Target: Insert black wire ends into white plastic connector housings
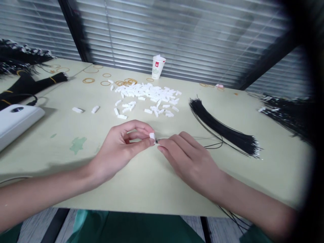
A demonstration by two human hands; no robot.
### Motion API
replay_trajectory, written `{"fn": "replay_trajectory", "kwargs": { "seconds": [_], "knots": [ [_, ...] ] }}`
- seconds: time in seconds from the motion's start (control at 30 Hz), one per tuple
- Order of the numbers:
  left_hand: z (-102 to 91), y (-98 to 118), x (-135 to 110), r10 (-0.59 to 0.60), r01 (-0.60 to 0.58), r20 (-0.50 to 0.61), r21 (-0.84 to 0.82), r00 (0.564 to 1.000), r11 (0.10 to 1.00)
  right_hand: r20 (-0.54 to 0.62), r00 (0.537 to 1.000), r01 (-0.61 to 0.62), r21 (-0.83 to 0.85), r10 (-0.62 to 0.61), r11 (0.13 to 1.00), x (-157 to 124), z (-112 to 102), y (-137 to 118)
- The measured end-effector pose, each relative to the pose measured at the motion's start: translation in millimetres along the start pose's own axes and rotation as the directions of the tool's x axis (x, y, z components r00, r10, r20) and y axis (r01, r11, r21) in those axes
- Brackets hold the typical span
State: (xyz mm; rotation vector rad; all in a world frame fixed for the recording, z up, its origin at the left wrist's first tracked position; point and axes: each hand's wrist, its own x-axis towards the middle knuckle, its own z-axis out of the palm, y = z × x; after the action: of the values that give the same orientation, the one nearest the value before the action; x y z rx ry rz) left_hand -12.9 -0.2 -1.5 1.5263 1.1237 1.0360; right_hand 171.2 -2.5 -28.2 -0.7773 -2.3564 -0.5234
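Note:
My left hand (120, 145) pinches a small white plastic connector (152, 136) between thumb and fingertips, just above the pale green table (141, 182). My right hand (188, 158) meets it from the right, fingers pressed together on the end of a thin black wire (214, 145) at the connector's opening. The wire loops back to the right over the table. A heap of the same white connectors (148, 96) lies farther back at the centre. A bundle of black wires (222, 130) with bare tips lies to the right of my hands.
A white paper cup (158, 66) stands at the back by the window blinds. Rubber bands (88, 80) are scattered at the back left. A white device (15, 123) lies at the left edge, with black wire bundles at the far left (27, 84) and far right (286, 111).

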Motion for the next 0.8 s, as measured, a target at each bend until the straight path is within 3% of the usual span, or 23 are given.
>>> {"fn": "replay_trajectory", "kwargs": {
  "seconds": [0.13, 0.33, 0.53, 0.6, 0.73, 0.8],
  "knots": [
    [-0.2, 0, 1, -0.028, 0.028, -0.028, -0.005, 0.999, 1.000, -0.006, 0.995, -0.096, 0.221, 0.099, 0.971, 0, -1, 4],
    [-0.8, 2, 1, -0.039, 0.038, -0.052, -0.017, 0.998, 0.999, 0.035, 0.980, -0.194, 0.348, 0.194, 0.917, 0, -6, 8],
    [-2.0, 0, 0, -0.074, 0.072, -0.040, -0.049, 0.996, 0.996, 0.113, 0.900, -0.420, 0.488, 0.421, 0.765, 1, -13, 12],
    [-2.4, 0, 0, -0.081, 0.078, -0.041, -0.059, 0.996, 0.995, 0.044, 0.883, -0.425, 0.498, 0.468, 0.755, 1, -16, 12],
    [-1.7, 0, 0, -0.077, 0.076, -0.034, -0.030, 0.996, 0.997, -0.233, 0.850, -0.324, 0.475, 0.472, 0.819, 2, -23, 9],
    [-0.9, 0, -1, -0.065, 0.065, -0.023, -0.008, 0.998, 0.998, -0.235, 0.886, -0.280, 0.416, 0.400, 0.865, 3, -24, 6]
  ]
}}
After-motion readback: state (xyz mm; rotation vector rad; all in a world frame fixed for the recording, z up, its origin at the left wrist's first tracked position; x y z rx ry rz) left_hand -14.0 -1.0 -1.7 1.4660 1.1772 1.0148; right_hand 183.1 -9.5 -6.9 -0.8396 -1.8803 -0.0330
